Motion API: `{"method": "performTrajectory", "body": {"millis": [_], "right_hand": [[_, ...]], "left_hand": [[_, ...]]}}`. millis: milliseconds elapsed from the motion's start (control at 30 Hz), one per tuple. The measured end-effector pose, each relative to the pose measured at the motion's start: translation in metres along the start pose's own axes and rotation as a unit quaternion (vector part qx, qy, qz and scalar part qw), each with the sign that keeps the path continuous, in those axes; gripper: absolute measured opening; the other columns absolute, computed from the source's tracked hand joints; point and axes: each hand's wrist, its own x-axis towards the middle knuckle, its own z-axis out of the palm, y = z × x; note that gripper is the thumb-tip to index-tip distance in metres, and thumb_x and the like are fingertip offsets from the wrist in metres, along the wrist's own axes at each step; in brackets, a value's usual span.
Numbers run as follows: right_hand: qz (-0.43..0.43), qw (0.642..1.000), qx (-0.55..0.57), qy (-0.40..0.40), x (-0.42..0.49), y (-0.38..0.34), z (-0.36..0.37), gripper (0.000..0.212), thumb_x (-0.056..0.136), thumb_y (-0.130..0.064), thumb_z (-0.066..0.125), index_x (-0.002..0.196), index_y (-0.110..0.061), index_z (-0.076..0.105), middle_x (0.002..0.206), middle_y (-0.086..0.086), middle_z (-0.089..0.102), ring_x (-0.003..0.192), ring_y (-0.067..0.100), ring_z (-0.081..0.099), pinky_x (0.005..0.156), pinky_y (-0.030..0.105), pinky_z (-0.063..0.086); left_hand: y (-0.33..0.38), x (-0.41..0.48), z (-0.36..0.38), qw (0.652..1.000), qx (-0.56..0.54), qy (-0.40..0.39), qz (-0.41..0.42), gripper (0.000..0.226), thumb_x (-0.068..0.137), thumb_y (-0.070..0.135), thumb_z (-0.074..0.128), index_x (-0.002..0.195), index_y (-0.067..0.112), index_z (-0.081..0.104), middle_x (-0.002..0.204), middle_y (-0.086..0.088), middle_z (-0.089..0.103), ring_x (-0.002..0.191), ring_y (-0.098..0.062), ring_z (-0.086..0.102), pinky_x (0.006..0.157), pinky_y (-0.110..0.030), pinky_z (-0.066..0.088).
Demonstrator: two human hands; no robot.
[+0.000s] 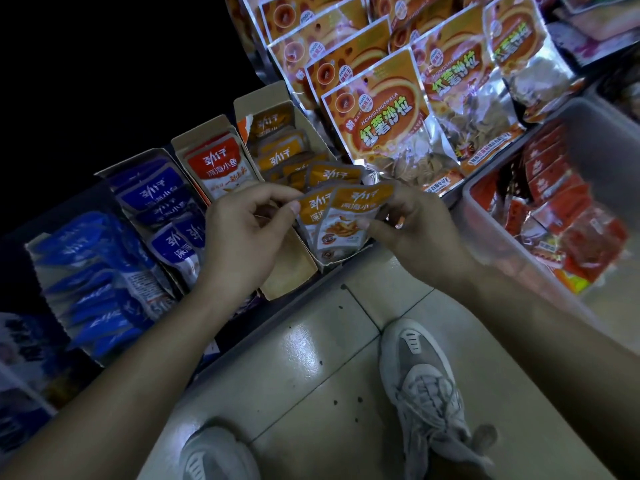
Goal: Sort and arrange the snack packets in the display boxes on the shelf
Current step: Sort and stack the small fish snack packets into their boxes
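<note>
We take the open cardboard yellow box (pixel 263 98) on the shelf as our marker. Over its near end both hands hold two overlapping yellow packets (pixel 349 216), printed faces up. Our left hand (pixel 242 233) pinches the left packet's edge between thumb and forefinger, and our right hand (pixel 412 233) pinches the right packet's edge the same way. Their lower ends may rest on the box's front lip, though we cannot be sure. More of the same packets fill the box behind them. Just left of the box stands another with an orange-red packet (pixel 213 164), then blue packets (pixel 152 192) farther left. Behind and right of it are sweet potato bags (pixel 384 116); farther right sits a clear bin (pixel 606 133) of red packets
</note>
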Motion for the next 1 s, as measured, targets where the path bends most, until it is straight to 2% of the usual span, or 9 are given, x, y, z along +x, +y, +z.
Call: {"method": "performTrajectory", "body": {"millis": [67,133,200,433,600,700,833,900,1000], "right_hand": [[-0.003,1.0,0.0,0.01,0.004,-0.001,-0.001,0.019,0.087,-0.005,0.073,0.086,-0.024,0.071,0.073,-0.002,0.069,0.062,0.003,0.057,0.057,0.013,0.041],[-0.001,0.998,-0.057,-0.03,0.009,0.004,-0.002,0.003,0.086,-0.01,0.075,0.088,-0.011,0.073,0.076,0.002,0.068,0.066,0.013,0.06,0.058,0.025,0.047],[-0.012,0.991,-0.121,-0.054,0.01,0.013,0.0,0.009,0.083,-0.011,0.077,0.087,-0.007,0.07,0.081,0.0,0.059,0.072,0.018,0.056,0.063,0.033,0.048],[0.026,0.999,0.039,0.012,0.0,0.002,0.001,0.037,0.082,-0.01,0.08,0.111,-0.026,0.064,0.101,0.003,0.061,0.08,0.02,0.058,0.065,0.018,0.047],[-0.021,0.999,0.015,-0.033,-0.008,-0.001,0.0,0.033,0.083,-0.006,0.077,0.113,-0.016,0.069,0.104,0.001,0.061,0.09,0.017,0.057,0.074,0.026,0.049],[-0.004,0.998,0.039,-0.049,-0.015,0.002,-0.002,0.025,0.084,-0.01,0.075,0.107,-0.015,0.069,0.099,-0.007,0.064,0.093,0.013,0.059,0.079,0.024,0.046],[0.001,0.998,0.044,-0.039,-0.02,0.0,-0.004,0.026,0.085,-0.023,0.074,0.108,-0.011,0.068,0.103,0.0,0.067,0.096,0.01,0.06,0.079,0.015,0.043],[-0.011,0.999,0.028,-0.03,-0.019,-0.002,-0.001,0.027,0.085,-0.028,0.073,0.106,-0.011,0.067,0.109,0.003,0.065,0.1,0.013,0.059,0.079,0.022,0.046],[-0.023,1.0,0.012,-0.006,-0.018,-0.002,0.001,0.031,0.084,-0.035,0.073,0.108,-0.021,0.06,0.13,-0.003,0.056,0.119,0.012,0.054,0.087,0.03,0.048]], "left_hand": [[0.0,-0.001,0.0,1.0,-0.011,0.014,-0.012,0.014,0.094,0.013,0.07,0.102,0.024,0.073,0.099,-0.001,0.071,0.088,-0.004,0.065,0.076,-0.01,0.049],[0.0,-0.001,0.0,0.999,-0.025,0.029,-0.023,0.012,0.095,0.013,0.069,0.102,0.023,0.073,0.102,-0.002,0.071,0.09,-0.006,0.067,0.079,-0.016,0.054],[0.003,-0.002,0.0,0.998,-0.039,0.031,-0.028,0.013,0.096,0.012,0.068,0.103,0.022,0.073,0.101,0.001,0.072,0.092,-0.007,0.069,0.08,-0.02,0.056],[0.012,-0.011,0.002,0.994,-0.104,-0.032,-0.028,0.02,0.096,0.007,0.066,0.103,0.024,0.073,0.095,0.016,0.074,0.094,0.001,0.068,0.08,-0.015,0.053],[0.008,-0.018,-0.004,0.983,-0.126,-0.129,0.01,0.019,0.09,0.015,0.064,0.104,0.016,0.078,0.103,0.0,0.074,0.102,-0.02,0.067,0.086,-0.029,0.053],[0.0,-0.016,-0.007,0.995,-0.057,-0.081,0.011,0.027,0.091,0.017,0.06,0.113,0.017,0.075,0.114,0.004,0.067,0.112,-0.013,0.06,0.091,-0.023,0.046],[-0.007,-0.009,-0.003,0.995,0.088,-0.044,0.002,0.043,0.093,0.036,0.058,0.134,0.025,0.063,0.107,0.01,0.061,0.101,-0.012,0.056,0.082,-0.028,0.045],[-0.005,-0.008,-0.001,0.997,0.06,-0.053,0.011,0.034,0.094,0.034,0.058,0.126,0.027,0.067,0.099,0.007,0.065,0.09,-0.011,0.057,0.075,-0.026,0.044],[-0.003,-0.008,-0.002,0.995,-0.006,-0.097,0.008,0.023,0.094,0.03,0.059,0.111,0.029,0.074,0.099,0.003,0.07,0.097,-0.014,0.062,0.083,-0.035,0.05]]}}
